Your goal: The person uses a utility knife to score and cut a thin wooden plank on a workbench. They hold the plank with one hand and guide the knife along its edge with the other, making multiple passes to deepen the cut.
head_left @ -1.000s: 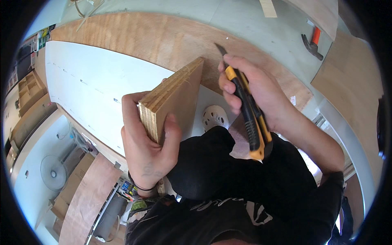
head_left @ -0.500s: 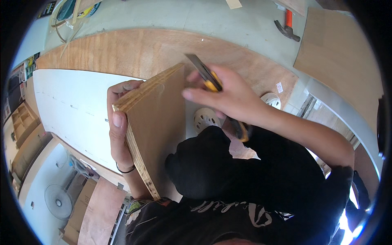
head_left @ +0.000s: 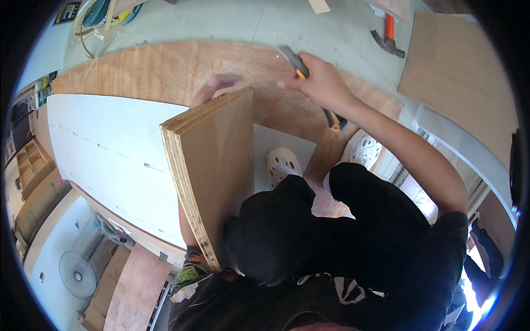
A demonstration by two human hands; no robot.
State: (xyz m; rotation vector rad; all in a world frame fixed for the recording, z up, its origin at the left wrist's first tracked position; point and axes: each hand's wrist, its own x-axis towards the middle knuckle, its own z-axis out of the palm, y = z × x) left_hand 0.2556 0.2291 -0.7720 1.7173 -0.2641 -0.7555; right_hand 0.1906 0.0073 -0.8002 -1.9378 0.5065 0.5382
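Note:
A thick plywood board stands on edge, tilted, just left of my bent knee. Its layered edges face up and toward the left. My left hand is at the far end of the board's top edge, reaching from behind it. Motion smears its fingers, and the board hides part of the forearm. My right hand is wrapped round a utility knife with a black and yellow handle. The knife's blade points up and to the left, apart from the board. The rear of its handle sticks out below my wrist.
A large plywood sheet lies ahead, with a white printed panel at the left. A claw hammer with an orange handle lies far right, near a brown sheet. My white clogs are beyond my knees. A fan stands lower left.
My left hand has let go of the board's near corner and moved to its far top end. My right hand has moved up and away with the utility knife.

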